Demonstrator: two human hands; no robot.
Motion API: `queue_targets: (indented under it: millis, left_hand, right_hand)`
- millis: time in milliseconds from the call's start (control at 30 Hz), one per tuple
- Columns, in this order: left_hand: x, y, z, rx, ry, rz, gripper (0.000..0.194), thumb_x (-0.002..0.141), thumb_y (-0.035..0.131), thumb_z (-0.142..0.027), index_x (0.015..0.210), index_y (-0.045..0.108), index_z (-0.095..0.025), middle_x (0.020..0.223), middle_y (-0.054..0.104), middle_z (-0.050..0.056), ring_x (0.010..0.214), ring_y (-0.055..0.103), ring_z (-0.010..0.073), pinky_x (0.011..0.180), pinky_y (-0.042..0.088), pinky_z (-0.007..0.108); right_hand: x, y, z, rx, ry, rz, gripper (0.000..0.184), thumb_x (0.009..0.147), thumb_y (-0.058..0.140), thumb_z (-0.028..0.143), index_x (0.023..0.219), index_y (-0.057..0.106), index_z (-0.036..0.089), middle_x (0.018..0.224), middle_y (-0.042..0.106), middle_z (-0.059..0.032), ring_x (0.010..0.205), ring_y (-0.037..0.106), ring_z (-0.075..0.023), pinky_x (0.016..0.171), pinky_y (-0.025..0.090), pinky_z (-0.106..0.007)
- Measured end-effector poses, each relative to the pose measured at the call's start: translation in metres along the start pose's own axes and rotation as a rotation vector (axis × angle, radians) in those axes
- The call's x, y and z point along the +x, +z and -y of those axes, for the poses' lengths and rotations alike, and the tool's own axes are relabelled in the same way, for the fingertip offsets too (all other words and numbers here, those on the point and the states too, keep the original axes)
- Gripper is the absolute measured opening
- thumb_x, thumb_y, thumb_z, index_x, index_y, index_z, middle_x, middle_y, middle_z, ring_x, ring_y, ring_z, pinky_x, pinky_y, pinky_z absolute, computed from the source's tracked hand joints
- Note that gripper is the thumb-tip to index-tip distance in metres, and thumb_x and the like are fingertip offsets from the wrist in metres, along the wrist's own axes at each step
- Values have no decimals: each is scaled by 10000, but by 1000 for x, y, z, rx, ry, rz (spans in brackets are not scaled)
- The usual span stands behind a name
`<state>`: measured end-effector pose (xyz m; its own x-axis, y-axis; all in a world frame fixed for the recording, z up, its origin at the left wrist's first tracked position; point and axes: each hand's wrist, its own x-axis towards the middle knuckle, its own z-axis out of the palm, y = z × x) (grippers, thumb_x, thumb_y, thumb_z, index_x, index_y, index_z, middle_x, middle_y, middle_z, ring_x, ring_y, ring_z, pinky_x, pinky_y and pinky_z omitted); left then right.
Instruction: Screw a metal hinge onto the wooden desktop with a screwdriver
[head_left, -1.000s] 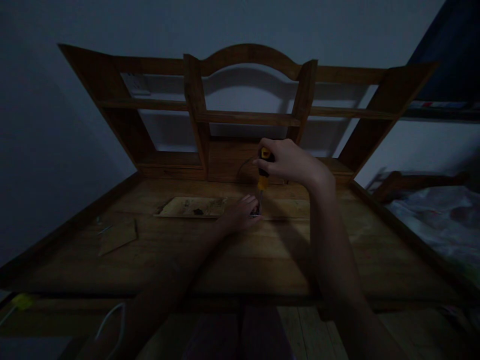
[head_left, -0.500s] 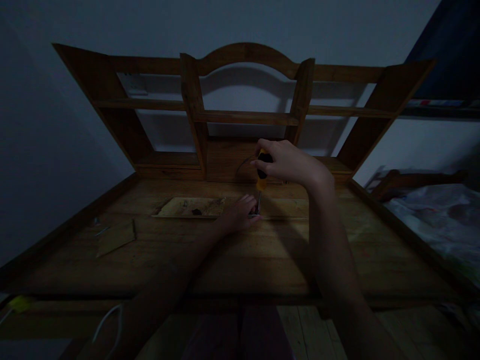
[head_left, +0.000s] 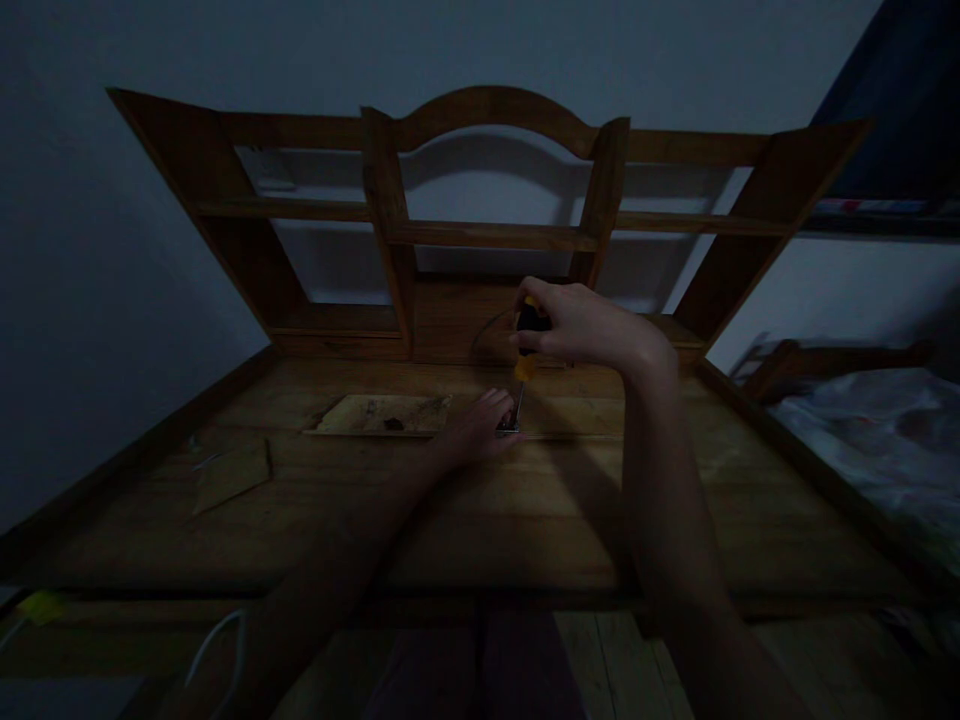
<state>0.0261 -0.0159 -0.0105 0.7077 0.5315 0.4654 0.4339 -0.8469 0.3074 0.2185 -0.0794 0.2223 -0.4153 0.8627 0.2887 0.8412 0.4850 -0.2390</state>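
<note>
My right hand [head_left: 574, 320] is closed around the black and yellow handle of a screwdriver [head_left: 526, 368]. Its thin shaft points down, slightly tilted, and the tip meets a small metal piece [head_left: 510, 430] on the desk. My left hand [head_left: 480, 425] is closed at that spot, its fingers curled about the metal piece, which they partly hide; its exact kind is too dark to tell. Beneath my hands runs a long, pale wooden strip [head_left: 420, 412], stained dark on its left part.
A wooden shelf unit [head_left: 491, 236] rises at the back of the desk [head_left: 480, 530]. At the left lies a loose thin wooden piece [head_left: 234, 478] with small metal bits beside it. A yellow object [head_left: 41, 606] is at the lower left. Plastic-covered things [head_left: 870, 430] are to the right.
My right hand and the screwdriver handle have shifted very slightly to the right, with the tip still at the metal piece. My left hand stays in place.
</note>
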Motion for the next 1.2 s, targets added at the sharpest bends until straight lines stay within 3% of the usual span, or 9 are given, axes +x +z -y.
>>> queue_targets:
  millis: [200,633,767,967,1200]
  left_hand:
    - [1,-2,-2,-7,-24,10,297,999,714,-416,946,485,-234,1031,596,51,953,577,241,804,483,368]
    - [2,-5,-5,7,-42,15,322,999,714,-418,902,468,-235,992,593,48,945,575,242,789,467,360]
    - [2,-2,-2,15,-44,5,330,998,724,-433,910,476,-234,1016,600,55,962,576,247,808,485,373]
    - [1,-1,-2,16,-56,7,336,1003,710,-464,911,484,-233,1019,603,64,979,584,253,840,507,389]
    - [3,-3,-5,0,-37,15,295,1021,665,-421,900,468,-239,1003,597,59,966,576,251,836,501,389]
  right_hand:
    - [2,3,0,-64,54,-33,307,948,766,422,1139,651,212,1069,763,-104,949,705,-277,751,497,-356]
    - [2,3,1,-96,61,-38,329,954,757,439,1168,662,208,1071,758,-112,976,707,-294,762,503,-367]
    - [3,3,4,-85,35,-27,310,944,716,392,1176,655,195,1063,762,-123,936,699,-297,761,494,-378]
    - [6,2,4,-36,-56,-28,227,925,644,275,1134,686,198,1149,769,-113,1023,703,-286,833,507,-365]
    - [5,5,4,-103,51,-65,331,1003,660,470,1185,677,195,1074,763,-146,1004,707,-339,843,517,-424]
